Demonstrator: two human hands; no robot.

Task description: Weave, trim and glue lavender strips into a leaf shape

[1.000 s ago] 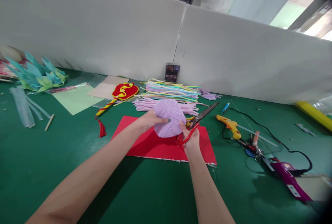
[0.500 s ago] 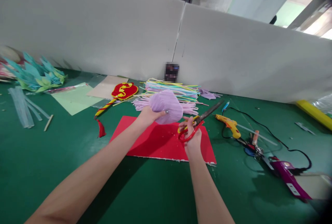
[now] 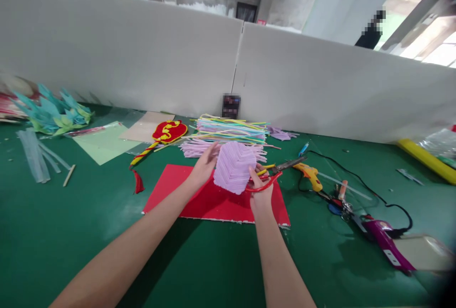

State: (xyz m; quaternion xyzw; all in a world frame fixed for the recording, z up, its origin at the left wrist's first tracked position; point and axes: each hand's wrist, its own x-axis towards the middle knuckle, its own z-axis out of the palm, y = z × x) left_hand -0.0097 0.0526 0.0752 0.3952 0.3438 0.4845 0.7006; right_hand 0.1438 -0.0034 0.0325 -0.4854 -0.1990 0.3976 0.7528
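Observation:
A lilac panel of pipe cleaners (image 3: 235, 168), laid side by side in a chevron pattern, is held up above a red board (image 3: 213, 208). My left hand (image 3: 205, 164) grips its left edge, with some fingertips hidden behind it. On the lower right, the thumb of my right hand (image 3: 261, 189) presses on the panel. That same hand also keeps hold of scissors with red and yellow handles (image 3: 267, 185), their blades pointing right, away from the panel. Behind the panel lies a pile of pastel pipe cleaners (image 3: 228, 129).
A red and yellow fan-shaped ornament (image 3: 169, 132) with a tassel lies left of the pile. To the right are a yellow glue gun (image 3: 309, 176) with its cord, keys (image 3: 345, 210) and a purple-handled tool (image 3: 388, 246). A white partition (image 3: 142, 56) borders the green table.
The lilac panel has turned, so its chevron face shows, and it sits slightly lower. My right hand has come over to its edge, scissors still in hand. The view has tilted up slightly.

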